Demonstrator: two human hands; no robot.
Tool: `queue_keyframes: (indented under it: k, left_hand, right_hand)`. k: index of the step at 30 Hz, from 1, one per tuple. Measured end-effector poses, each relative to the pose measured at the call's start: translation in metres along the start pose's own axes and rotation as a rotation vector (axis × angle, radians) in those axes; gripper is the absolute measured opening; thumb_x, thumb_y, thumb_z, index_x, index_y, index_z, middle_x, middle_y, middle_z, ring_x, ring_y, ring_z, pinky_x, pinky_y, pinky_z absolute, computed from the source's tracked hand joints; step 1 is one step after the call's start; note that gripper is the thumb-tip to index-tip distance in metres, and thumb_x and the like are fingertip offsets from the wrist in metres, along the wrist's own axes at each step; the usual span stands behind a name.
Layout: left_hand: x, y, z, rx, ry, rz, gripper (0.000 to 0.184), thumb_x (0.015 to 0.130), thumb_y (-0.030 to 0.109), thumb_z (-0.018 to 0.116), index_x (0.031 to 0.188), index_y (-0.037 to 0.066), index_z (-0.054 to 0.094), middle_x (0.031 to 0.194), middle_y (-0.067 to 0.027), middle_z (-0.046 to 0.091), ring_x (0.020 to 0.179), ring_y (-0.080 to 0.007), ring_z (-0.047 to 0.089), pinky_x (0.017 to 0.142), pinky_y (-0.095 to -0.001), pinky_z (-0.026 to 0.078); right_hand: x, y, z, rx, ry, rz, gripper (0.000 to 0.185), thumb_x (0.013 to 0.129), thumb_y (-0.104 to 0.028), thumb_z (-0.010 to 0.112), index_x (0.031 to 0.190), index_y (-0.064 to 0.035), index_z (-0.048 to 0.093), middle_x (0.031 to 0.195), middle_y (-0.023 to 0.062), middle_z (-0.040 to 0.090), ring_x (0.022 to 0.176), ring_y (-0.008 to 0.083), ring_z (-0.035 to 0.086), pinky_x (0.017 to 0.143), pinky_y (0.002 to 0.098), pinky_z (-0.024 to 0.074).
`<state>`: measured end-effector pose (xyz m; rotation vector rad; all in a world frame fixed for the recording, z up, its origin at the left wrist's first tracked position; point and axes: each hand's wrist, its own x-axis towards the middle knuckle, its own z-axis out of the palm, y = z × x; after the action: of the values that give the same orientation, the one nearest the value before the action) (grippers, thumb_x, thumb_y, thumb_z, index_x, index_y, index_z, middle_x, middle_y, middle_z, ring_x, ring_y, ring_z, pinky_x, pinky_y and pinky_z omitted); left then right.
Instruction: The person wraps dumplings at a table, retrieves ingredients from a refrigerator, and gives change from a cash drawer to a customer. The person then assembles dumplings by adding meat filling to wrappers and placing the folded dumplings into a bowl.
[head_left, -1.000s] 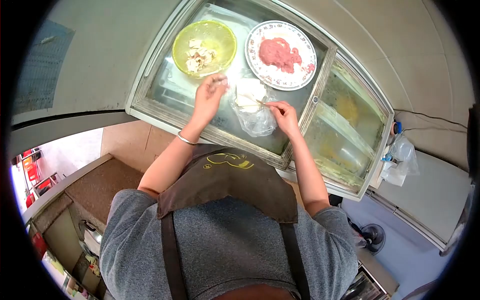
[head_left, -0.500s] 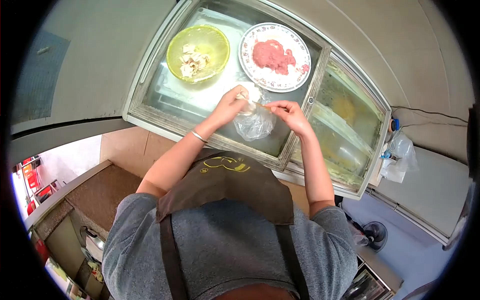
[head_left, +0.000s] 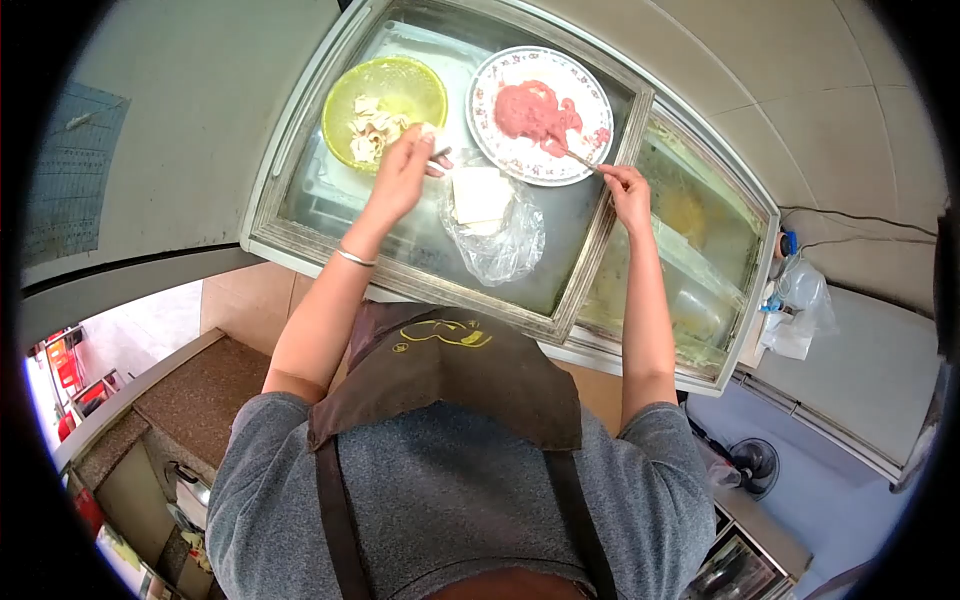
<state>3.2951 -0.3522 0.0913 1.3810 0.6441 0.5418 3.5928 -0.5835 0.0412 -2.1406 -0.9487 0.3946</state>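
Note:
My right hand (head_left: 628, 193) pinches a thin stick-like tool (head_left: 582, 160), its tip in the pink paste (head_left: 535, 112) on a round patterned plate (head_left: 490, 140). Close to the right rim of a green bowl (head_left: 333, 125) is my left hand (head_left: 403, 172), its fingers closed around something pale, too small to make out clearly. Folded pale pieces (head_left: 372, 135) lie in the bowl. Below the plate, a stack of white square sheets (head_left: 481, 195) rests on a clear plastic bag (head_left: 503, 248).
Everything stands on a glass-topped case with a raised metal frame (head_left: 590, 262). A second glass pane (head_left: 690, 230) is at the right. Further right, a plastic bag (head_left: 803, 300) hangs near cables, with a fan (head_left: 755, 466) below.
My left hand has moved from the white sheets to the bowl's edge. My right hand has moved up and right, bringing the tool's tip from the sheets to the pink paste.

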Motion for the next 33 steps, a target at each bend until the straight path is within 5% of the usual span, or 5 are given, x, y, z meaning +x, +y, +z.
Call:
queue_keyframes:
  k: [15, 17, 19, 25, 33]
  left_hand:
    - [0.031, 0.016, -0.045, 0.188, 0.246, 0.131, 0.020, 0.091, 0.020, 0.055, 0.099, 0.002, 0.057, 0.073, -0.0004, 0.059, 0.063, -0.0072, 0.055, 0.058, -0.0226, 0.046]
    - [0.029, 0.021, -0.054, 0.426, 0.244, 0.033, 0.028, 0.088, 0.022, 0.059, 0.105, 0.001, 0.056, 0.083, -0.0056, 0.062, 0.075, -0.0153, 0.060, 0.070, -0.0276, 0.048]
    - [0.028, 0.022, -0.049, 0.770, 0.431, 0.420, 0.039, 0.083, 0.020, 0.064, 0.113, -0.001, 0.052, 0.104, -0.0137, 0.059, 0.096, -0.0252, 0.058, 0.084, -0.0337, 0.045]
    - [-0.004, 0.021, -0.018, 0.662, 0.404, 0.532, 0.043, 0.078, 0.011, 0.065, 0.116, -0.001, 0.049, 0.114, -0.0190, 0.053, 0.106, -0.0335, 0.050, 0.091, -0.0392, 0.040]
    - [-0.038, -0.038, 0.014, -0.222, -0.242, -0.669, 0.027, 0.089, 0.015, 0.055, 0.114, 0.004, 0.050, 0.115, -0.0101, 0.053, 0.103, -0.0170, 0.055, 0.086, -0.0313, 0.046]
  right_hand:
    - [-0.039, -0.064, 0.035, 0.382, -0.386, 0.337, 0.020, 0.086, -0.009, 0.056, 0.102, -0.0030, 0.067, 0.093, 0.0037, 0.067, 0.088, 0.0112, 0.058, 0.083, 0.0260, 0.0435]
    - [-0.052, -0.071, 0.044, 0.371, -0.433, 0.209, 0.020, 0.085, -0.008, 0.057, 0.102, -0.0041, 0.067, 0.094, 0.0048, 0.065, 0.090, 0.0125, 0.057, 0.084, 0.0266, 0.0432]
    - [-0.065, -0.066, 0.058, 0.297, -0.416, 0.123, 0.021, 0.082, -0.006, 0.058, 0.101, -0.0050, 0.067, 0.095, 0.0074, 0.063, 0.090, 0.0166, 0.058, 0.083, 0.0278, 0.0435]
    - [-0.079, -0.069, 0.076, 0.153, -0.311, -0.009, 0.021, 0.080, -0.005, 0.059, 0.098, -0.0077, 0.068, 0.087, 0.0121, 0.061, 0.082, 0.0246, 0.058, 0.077, 0.0321, 0.0449]
    - [-0.075, -0.092, 0.066, 0.485, -0.462, 0.315, 0.021, 0.085, -0.012, 0.059, 0.103, -0.0057, 0.067, 0.076, -0.0051, 0.059, 0.063, 0.0042, 0.043, 0.058, 0.0187, 0.0343]
